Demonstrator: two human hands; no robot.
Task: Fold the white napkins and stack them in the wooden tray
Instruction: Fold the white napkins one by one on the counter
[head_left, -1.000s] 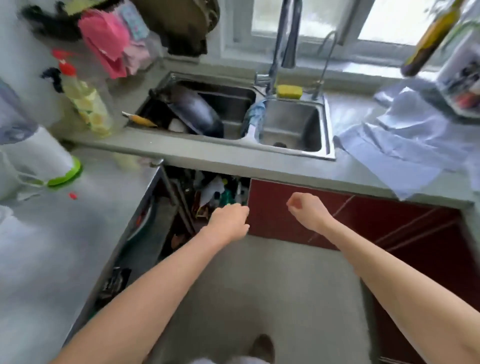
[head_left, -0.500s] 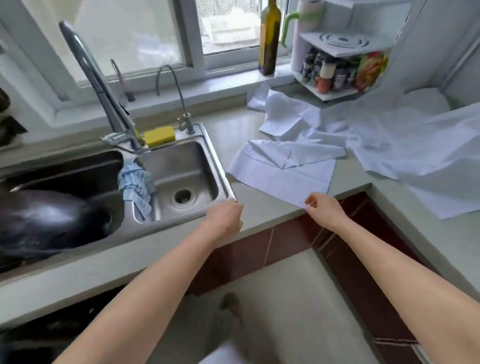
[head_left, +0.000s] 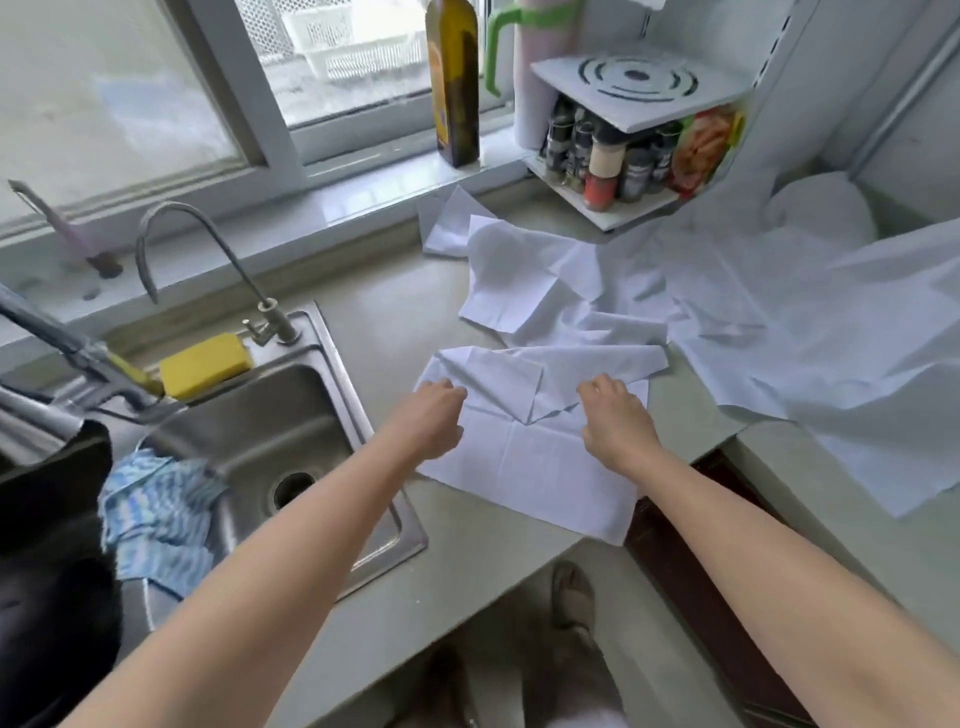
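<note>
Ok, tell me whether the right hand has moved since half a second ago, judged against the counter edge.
Yes. The right hand went forward over the counter edge and now rests on the nearest white napkin; before, it hung short of that edge.

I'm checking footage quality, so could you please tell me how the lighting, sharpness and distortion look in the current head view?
Head view: soft daylight from the window, faint shadows; wide-angle bending of the countertop; napkin and both hands fairly sharp.

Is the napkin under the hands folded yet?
Not yet: the napkin lies mostly spread on the counter, its far edge rumpled and flopped over.
</note>
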